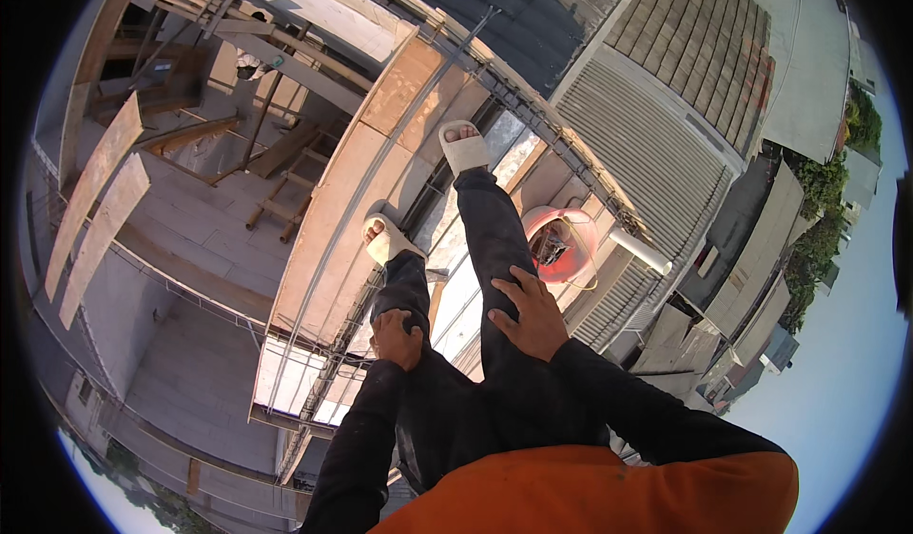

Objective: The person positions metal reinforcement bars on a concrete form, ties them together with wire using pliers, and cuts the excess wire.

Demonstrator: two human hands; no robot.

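My left hand (397, 339) rests on my left leg near the knee, fingers bent loosely over the dark trousers. On my right thigh lies my right hand (530, 312), its fingers spread. Neither hand holds anything that I can see. Just beyond the right hand stands a pinkish-red bucket (588, 260) with dark items inside, too small to name. Between my legs lies a tool with a wooden handle (436, 303) and a metal head, partly hidden by my left leg. My feet, in pale slide sandals (465, 152), stand on plywood formwork and rebar.
Plywood panels (328, 206) with long steel bars (399, 125) run under and past my feet. A white pipe (639, 249) juts out beside the bucket. At left the formwork drops to a lower level with timber and a small wooden ladder (290, 192). Corrugated roofs (647, 168) lie below at right.
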